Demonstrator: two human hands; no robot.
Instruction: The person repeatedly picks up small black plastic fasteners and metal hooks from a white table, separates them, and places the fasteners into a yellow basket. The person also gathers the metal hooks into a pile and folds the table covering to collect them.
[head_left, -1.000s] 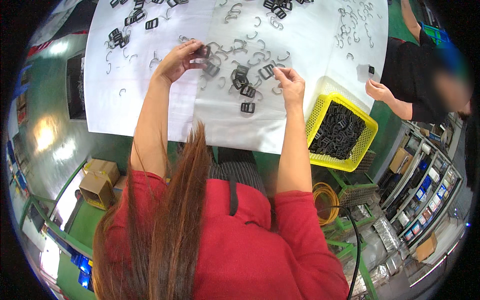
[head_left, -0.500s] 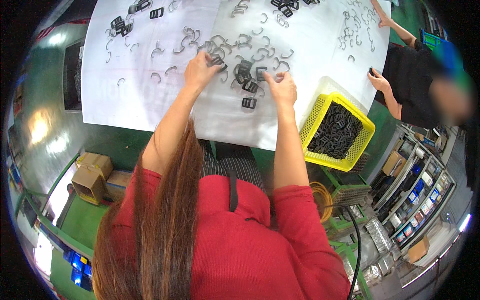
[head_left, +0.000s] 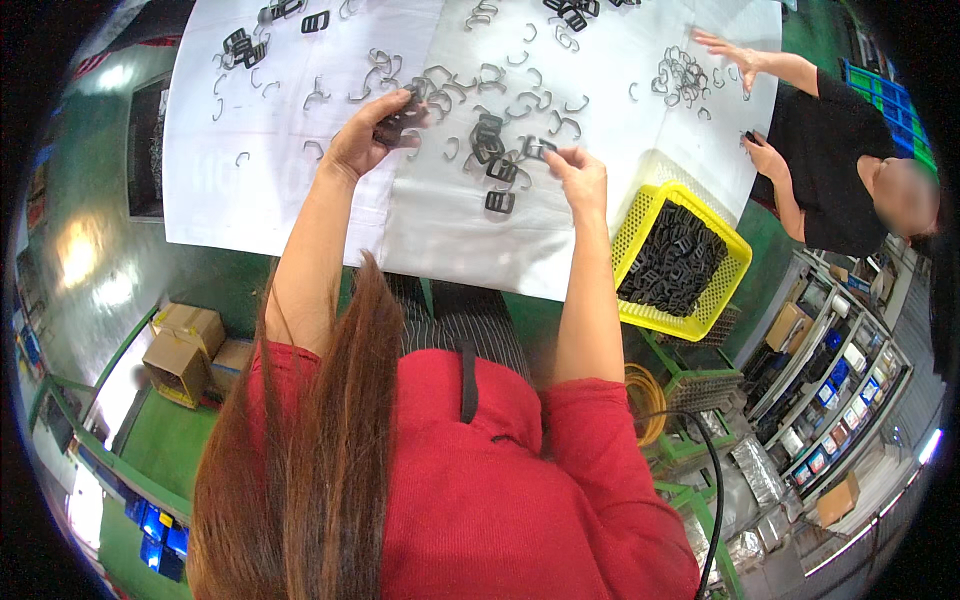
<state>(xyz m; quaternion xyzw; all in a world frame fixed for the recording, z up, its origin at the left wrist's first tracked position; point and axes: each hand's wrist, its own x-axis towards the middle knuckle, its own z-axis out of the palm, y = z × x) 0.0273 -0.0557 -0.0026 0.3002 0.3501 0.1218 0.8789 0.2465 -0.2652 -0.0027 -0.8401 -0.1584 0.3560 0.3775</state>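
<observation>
Over the white-covered table, my left hand [head_left: 358,138] is closed round several black slotted buckles [head_left: 400,124], its palm turned toward the right. The fingertips of my right hand [head_left: 583,182] pinch one black buckle [head_left: 540,148] at the right side of a small pile of black buckles [head_left: 487,138]. Another black buckle [head_left: 499,202] lies nearest to me, below that pile. Thin grey curved clips [head_left: 438,84] are scattered around and beyond both hands.
A yellow plastic basket [head_left: 737,262] full of black buckles stands at the table's right edge. Across the right side, another person's hand [head_left: 745,58] reaches over a heap of grey clips [head_left: 680,78]. More black buckles [head_left: 243,48] lie at the far left.
My left hand has moved left, rolling its palm into view with the buckles. My right hand has shifted slightly right with a buckle. The other person's hand has moved in, and clips there are bunched together.
</observation>
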